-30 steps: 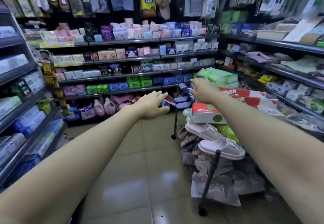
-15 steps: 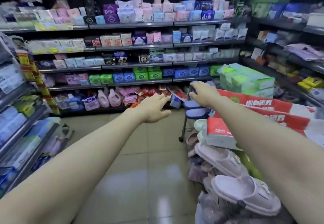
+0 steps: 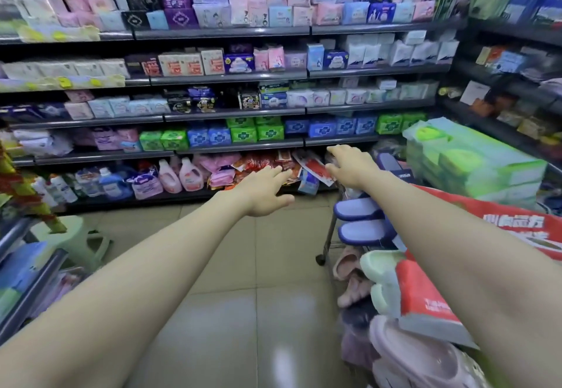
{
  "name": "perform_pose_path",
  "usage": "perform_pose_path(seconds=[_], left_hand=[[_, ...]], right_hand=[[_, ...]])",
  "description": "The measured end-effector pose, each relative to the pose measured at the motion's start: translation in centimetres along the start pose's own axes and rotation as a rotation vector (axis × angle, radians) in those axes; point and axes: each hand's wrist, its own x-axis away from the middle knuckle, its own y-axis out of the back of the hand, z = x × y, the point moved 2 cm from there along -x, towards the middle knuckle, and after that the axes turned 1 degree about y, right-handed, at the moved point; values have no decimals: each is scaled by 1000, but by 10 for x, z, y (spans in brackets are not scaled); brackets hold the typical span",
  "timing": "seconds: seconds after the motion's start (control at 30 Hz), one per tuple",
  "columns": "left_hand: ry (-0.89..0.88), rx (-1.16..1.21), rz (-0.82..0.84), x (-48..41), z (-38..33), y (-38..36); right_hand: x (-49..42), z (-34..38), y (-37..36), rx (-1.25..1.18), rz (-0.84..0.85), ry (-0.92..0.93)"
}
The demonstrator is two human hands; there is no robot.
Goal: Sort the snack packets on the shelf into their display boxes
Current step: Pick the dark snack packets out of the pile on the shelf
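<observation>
Both my arms stretch forward over a shop aisle. My left hand [image 3: 264, 193] is open, fingers spread, and holds nothing. My right hand [image 3: 352, 166] is open too, fingers pointing left, empty. Beyond the two hands, on the bottom shelf, lies a loose heap of red and white packets [image 3: 275, 161], tilted and overlapping. Both hands are short of the heap and touch none of it. Pink packets [image 3: 220, 171] lie to the heap's left.
A tall shelf unit [image 3: 231, 77] with rows of boxed goods fills the back. Pink detergent bottles [image 3: 190, 174] stand at bottom left. On the right a wheeled rack of slippers [image 3: 360, 220], red tissue packs [image 3: 425, 299] and green tissue packs [image 3: 474, 162] crowd the aisle. A green stool [image 3: 79, 243] stands left.
The view has moved closer to the back shelf and tilted down. Both hands stay open and outstretched, now nearer the red packets on the bottom shelf.
</observation>
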Motion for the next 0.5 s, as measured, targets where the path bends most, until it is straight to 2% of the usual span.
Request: perform_pose_path(seconds=[0.5], left_hand=[[6,20,52,-198,123,34]], right_hand=[[-223,7,-34,28,44,28]])
